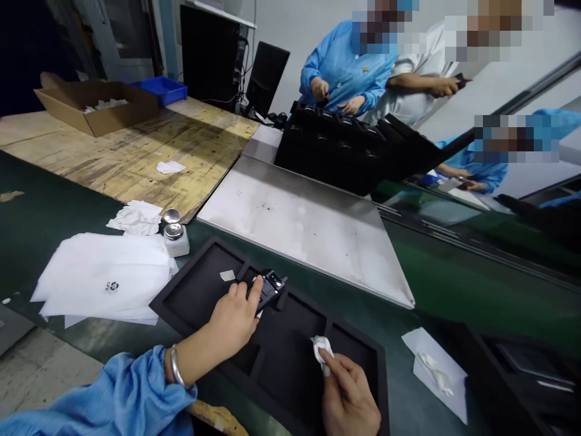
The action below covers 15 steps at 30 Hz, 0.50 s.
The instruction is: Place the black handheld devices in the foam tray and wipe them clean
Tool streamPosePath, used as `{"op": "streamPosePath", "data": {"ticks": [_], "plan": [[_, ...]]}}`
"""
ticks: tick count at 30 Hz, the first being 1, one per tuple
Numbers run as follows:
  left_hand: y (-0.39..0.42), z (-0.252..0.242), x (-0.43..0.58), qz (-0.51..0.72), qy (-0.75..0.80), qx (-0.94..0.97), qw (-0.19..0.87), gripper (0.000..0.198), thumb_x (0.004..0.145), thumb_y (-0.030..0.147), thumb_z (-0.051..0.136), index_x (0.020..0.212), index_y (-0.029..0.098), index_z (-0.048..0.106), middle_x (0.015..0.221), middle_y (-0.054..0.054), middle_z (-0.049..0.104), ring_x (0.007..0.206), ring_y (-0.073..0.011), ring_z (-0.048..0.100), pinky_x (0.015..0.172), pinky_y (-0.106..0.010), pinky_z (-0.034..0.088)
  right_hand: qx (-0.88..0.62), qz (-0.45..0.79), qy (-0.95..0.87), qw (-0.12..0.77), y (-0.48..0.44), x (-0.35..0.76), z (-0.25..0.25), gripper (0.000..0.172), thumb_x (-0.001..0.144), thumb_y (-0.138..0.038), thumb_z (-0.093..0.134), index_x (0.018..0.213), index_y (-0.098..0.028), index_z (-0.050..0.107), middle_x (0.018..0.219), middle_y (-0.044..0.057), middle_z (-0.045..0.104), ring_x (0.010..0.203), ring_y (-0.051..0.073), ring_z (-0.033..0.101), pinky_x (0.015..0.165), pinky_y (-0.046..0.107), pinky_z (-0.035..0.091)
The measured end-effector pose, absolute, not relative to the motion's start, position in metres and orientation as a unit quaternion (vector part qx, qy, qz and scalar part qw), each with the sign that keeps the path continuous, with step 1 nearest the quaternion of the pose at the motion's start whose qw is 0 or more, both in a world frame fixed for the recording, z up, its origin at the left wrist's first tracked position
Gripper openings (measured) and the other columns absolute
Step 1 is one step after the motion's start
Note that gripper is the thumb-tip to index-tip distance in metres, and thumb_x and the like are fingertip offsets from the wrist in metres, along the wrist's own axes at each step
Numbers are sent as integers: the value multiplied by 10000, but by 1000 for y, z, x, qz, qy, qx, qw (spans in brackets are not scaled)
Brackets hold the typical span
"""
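Observation:
My left hand (233, 318) reaches over a black foam tray (281, 357) and grips a small black device (270, 286) that sits at the tray's upper edge. My right hand (347, 393) pinches a crumpled white wipe (321, 350) above the tray's middle compartment. A small white scrap (227, 275) lies in the tray's left compartment. My left arm wears a blue sleeve and a metal bangle.
A stack of white sheets (106, 275), crumpled wipes (137, 218) and a white pump bottle with a metal cap (175, 239) lie left of the tray. A metal plate (308, 227) sits behind. Black trays (349, 148) stand further back, where other people work. A white bag (438, 372) lies at right.

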State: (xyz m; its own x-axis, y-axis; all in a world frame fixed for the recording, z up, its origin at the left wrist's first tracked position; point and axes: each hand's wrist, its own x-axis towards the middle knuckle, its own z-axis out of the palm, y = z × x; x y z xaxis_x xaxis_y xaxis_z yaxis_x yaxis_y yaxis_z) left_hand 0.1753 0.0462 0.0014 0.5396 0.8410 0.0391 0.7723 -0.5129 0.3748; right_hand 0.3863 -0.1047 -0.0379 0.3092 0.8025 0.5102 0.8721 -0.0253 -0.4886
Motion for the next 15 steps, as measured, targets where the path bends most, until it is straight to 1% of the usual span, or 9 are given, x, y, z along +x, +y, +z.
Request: {"op": "streamPosePath", "data": {"ticks": [2, 3, 6, 8, 9, 11, 12, 13, 15], "plan": [[54, -3, 169, 149, 475, 840, 216, 801, 776, 224, 689, 1483, 103, 333, 1147, -168, 628, 1057, -324, 592, 881, -467, 537, -712, -11, -571, 409, -103, 389, -37, 250, 965, -302, 510, 1015, -196, 731, 955, 56, 624, 772, 139, 636, 636, 228, 482], [58, -5, 164, 178, 479, 818, 265, 785, 794, 251, 670, 1487, 117, 327, 1168, -162, 631, 1044, -303, 608, 889, -461, 536, -709, 6, -565, 423, -102, 390, -36, 242, 958, -298, 518, 1016, -202, 734, 951, 52, 624, 767, 138, 635, 638, 228, 485], [70, -9, 147, 242, 476, 719, 445, 758, 829, 352, 650, 1489, 161, 328, 1200, -140, 626, 941, -232, 656, 826, -400, 563, -701, 29, -546, 458, -102, 391, -34, 224, 938, -273, 538, 1026, -217, 736, 948, 47, 629, 770, 139, 633, 666, 236, 494], [74, -11, 141, 261, 466, 665, 522, 772, 817, 394, 675, 1478, 170, 345, 1199, -131, 615, 933, -216, 656, 797, -373, 566, -698, 36, -541, 468, -104, 391, -33, 226, 933, -252, 535, 1037, -223, 734, 962, 45, 629, 782, 136, 633, 682, 235, 493], [74, -12, 140, 268, 462, 651, 539, 782, 802, 401, 694, 1469, 169, 359, 1184, -125, 612, 944, -216, 650, 801, -369, 562, -696, 40, -540, 471, -105, 391, -32, 229, 933, -243, 532, 1044, -225, 732, 973, 44, 626, 787, 133, 632, 686, 230, 492], [72, -13, 143, 288, 467, 647, 530, 783, 765, 381, 731, 1441, 171, 398, 1139, -110, 603, 962, -219, 634, 812, -366, 553, -690, 52, -543, 475, -107, 391, -32, 231, 933, -233, 532, 1056, -230, 727, 986, 40, 618, 800, 125, 631, 688, 215, 488], [69, -14, 146, 299, 474, 656, 505, 779, 745, 352, 746, 1428, 175, 414, 1121, -102, 595, 980, -226, 624, 820, -368, 549, -687, 57, -547, 476, -107, 391, -31, 229, 934, -232, 534, 1059, -234, 726, 989, 36, 615, 804, 120, 632, 686, 206, 484], [66, -14, 149, 311, 482, 673, 468, 773, 730, 308, 752, 1418, 183, 423, 1117, -97, 582, 1007, -234, 611, 838, -377, 544, -683, 58, -550, 478, -107, 391, -31, 227, 934, -235, 536, 1059, -237, 725, 989, 33, 614, 805, 116, 632, 682, 198, 480], [58, -13, 156, 330, 479, 729, 362, 773, 729, 203, 727, 1430, 209, 401, 1173, -102, 542, 1088, -252, 568, 915, -416, 517, -678, 56, -556, 478, -108, 392, -32, 224, 935, -249, 540, 1061, -242, 726, 990, 29, 616, 806, 112, 634, 674, 190, 472]]}}
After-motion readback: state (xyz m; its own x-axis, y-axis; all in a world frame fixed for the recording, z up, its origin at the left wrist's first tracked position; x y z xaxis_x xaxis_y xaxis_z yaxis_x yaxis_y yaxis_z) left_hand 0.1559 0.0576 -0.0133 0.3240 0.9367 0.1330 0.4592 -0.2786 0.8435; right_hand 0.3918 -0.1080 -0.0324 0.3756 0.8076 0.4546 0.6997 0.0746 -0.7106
